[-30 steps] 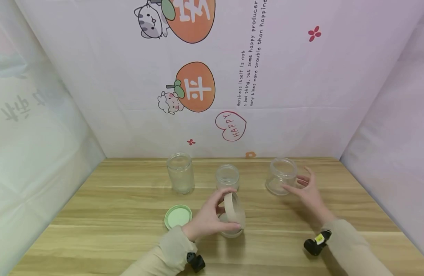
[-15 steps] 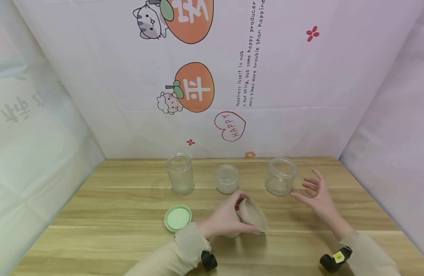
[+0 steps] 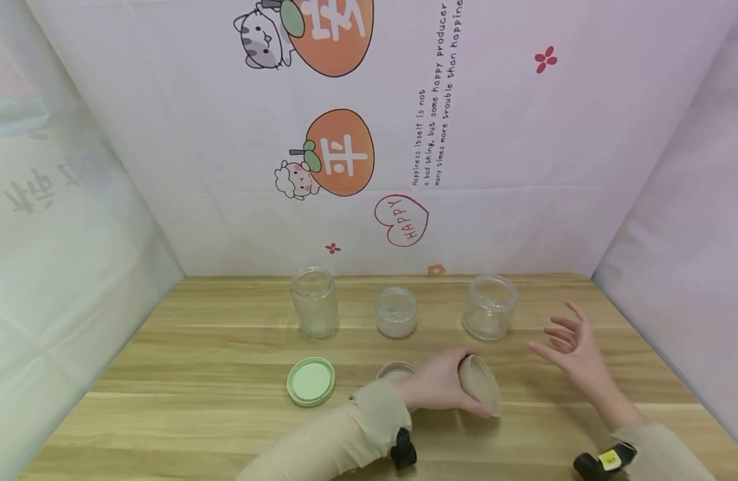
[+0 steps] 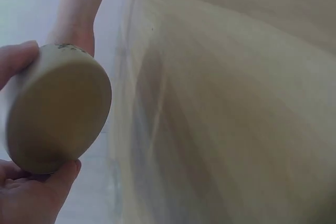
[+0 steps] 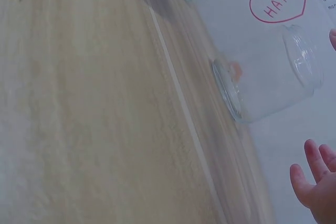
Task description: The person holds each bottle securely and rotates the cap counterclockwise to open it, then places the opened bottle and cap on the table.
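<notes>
My left hand [image 3: 437, 382] grips a round beige lid [image 3: 481, 386] by its edge, thumb on one side and fingers on the other. The lid is tilted up off the table; its flat face fills part of the left wrist view [image 4: 63, 108]. Behind the left wrist, a small clear jar [image 3: 396, 371] is mostly hidden, only its rim showing. My right hand [image 3: 579, 357] hovers with fingers spread and holds nothing, to the right of a wide, lidless clear jar [image 3: 489, 314]. That jar stands upright near the back of the table.
A tall clear jar [image 3: 316, 304] and a short clear jar [image 3: 396, 314] stand in the back row, left of the wide one. A pale green lid [image 3: 310, 381] lies at the front left. The wooden table [image 3: 182, 374] meets a printed cloth wall [image 3: 495, 220] behind.
My left hand has carried the beige lid rightward, away from the small front jar. My right hand has drawn back from the wide jar, to the right and toward me.
</notes>
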`<control>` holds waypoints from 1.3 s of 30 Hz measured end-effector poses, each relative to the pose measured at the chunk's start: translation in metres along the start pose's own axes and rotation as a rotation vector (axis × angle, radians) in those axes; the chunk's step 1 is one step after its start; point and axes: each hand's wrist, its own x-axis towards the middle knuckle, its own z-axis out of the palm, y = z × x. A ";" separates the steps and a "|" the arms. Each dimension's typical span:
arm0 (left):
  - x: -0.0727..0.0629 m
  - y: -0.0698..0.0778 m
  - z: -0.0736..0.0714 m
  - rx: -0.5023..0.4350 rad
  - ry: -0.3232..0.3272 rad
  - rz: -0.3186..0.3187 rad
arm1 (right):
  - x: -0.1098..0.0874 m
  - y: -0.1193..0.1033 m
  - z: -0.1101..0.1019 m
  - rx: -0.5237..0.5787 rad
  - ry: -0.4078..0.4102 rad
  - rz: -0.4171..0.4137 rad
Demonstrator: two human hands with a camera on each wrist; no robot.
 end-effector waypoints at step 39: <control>0.025 0.005 0.043 0.025 0.043 -0.187 | -0.004 0.011 -0.005 0.009 -0.032 0.015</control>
